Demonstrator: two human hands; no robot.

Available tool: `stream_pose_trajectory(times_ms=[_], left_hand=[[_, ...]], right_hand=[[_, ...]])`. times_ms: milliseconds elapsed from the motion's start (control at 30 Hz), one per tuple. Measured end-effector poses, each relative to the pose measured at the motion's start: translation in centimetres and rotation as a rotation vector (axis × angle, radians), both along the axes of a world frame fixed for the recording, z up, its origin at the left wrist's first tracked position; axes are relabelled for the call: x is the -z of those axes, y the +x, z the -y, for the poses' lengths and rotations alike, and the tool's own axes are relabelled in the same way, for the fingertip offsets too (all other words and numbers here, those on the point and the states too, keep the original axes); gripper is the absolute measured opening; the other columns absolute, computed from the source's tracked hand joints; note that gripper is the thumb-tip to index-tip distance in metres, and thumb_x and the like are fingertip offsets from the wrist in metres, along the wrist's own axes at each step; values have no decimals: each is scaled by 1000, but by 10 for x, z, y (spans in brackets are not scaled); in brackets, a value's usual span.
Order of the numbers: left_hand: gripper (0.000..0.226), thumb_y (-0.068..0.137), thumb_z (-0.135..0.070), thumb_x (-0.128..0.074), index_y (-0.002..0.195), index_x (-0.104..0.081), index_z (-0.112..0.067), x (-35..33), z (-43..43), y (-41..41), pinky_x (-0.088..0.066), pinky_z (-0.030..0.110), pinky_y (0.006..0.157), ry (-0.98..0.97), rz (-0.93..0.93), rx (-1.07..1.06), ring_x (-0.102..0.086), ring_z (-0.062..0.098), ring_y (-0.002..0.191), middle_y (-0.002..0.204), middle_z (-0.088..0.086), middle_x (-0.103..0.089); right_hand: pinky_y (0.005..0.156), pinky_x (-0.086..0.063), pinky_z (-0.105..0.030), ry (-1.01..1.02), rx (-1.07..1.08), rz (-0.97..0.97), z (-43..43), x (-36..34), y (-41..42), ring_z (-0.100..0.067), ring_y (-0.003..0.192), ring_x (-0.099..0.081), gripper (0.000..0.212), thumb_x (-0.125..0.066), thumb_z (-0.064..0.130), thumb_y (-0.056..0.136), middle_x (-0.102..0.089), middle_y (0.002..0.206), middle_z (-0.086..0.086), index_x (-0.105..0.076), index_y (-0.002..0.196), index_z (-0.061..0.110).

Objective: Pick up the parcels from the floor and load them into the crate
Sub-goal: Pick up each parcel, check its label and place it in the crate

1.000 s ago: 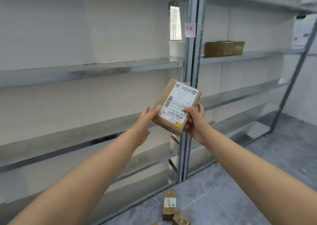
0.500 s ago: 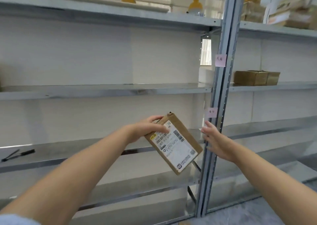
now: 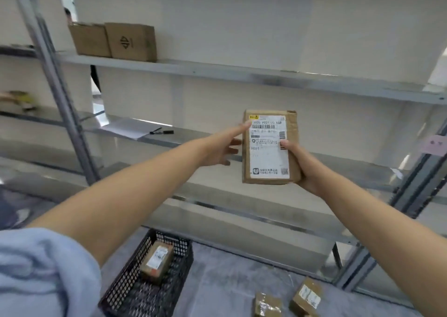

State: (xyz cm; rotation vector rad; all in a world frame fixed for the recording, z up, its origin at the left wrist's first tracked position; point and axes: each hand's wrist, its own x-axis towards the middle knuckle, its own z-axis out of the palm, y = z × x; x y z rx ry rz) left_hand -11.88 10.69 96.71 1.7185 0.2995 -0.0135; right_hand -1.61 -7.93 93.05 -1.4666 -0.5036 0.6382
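**Grip.** My right hand (image 3: 310, 171) grasps the held parcel (image 3: 266, 158) at its lower right edge. The thumb lies on the label and the fingers are hidden behind. My left hand (image 3: 219, 147) is released, fingers straight, with the index tip touching the label's upper left corner. The parcel is in the air, upright, label toward me, in front of the shelving.

**Step in hand (my judgement).** This is the carry to the crate (image 3: 125, 283), which stands on the floor (image 3: 229, 280) below and to my left.
- One hand at one edge is a thin hold, so I should bring the left palm under the free side first.
- I should lower the parcel close to the mesh before letting go, not drop it from here.
- It should be laid flat in the bare near part.

**Containers.**
- The crate, black mesh, holds one loaded parcel (image 3: 158, 260), label up, toward its far end.
- Two floor parcels (image 3: 307, 297) lie to the right of the crate, apart from it and not yet loaded.
- On an upper shelf (image 3: 217, 68), two cardboard boxes (image 3: 131, 42) stand side by side. I cannot tell what is in them.
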Motion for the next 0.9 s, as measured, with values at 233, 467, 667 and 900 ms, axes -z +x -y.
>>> stream_pose_trajectory(times_ms=[233, 467, 667, 900], left_hand=[[50, 92, -62, -35, 118, -60, -28, 23, -64, -63, -47, 43, 102, -98, -9, -169, -65, 21, 109, 114, -2, -70], [55, 92, -62, -34, 134, -48, -28, 55, -148, -109, -47, 44, 101, -174, 11, -275, -64, 21, 111, 121, -1, -67], [53, 99, -51, -27, 138, -45, -20, 79, -236, -135, -53, 34, 86, -262, 56, -334, -60, 25, 116, 132, 7, -60], [48, 99, -48, -31, 131, -52, -19, 127, -307, -102, -55, 33, 76, -299, -47, -223, -67, 20, 94, 123, 7, -65]], right_hand=[[90, -52, -43, -5, -145, -87, -105, 27, -65, -22, 110, -65, 41, -46, 48, 92, -68, 120, 4, -53, 129, 32], [96, -49, -45, -64, -190, -132, -196, 46, -105, -22, 110, -65, 40, -47, 49, 92, -70, 116, 2, -56, 125, 29], [89, -53, -43, -104, -103, -169, -297, 69, -138, -24, 106, -65, 45, -45, 52, 91, -70, 115, -1, -52, 128, 28], [89, -53, -48, -117, 182, -273, -356, 129, -133, -24, 99, -65, 53, -50, 50, 90, -66, 109, 0, -32, 133, 25]])
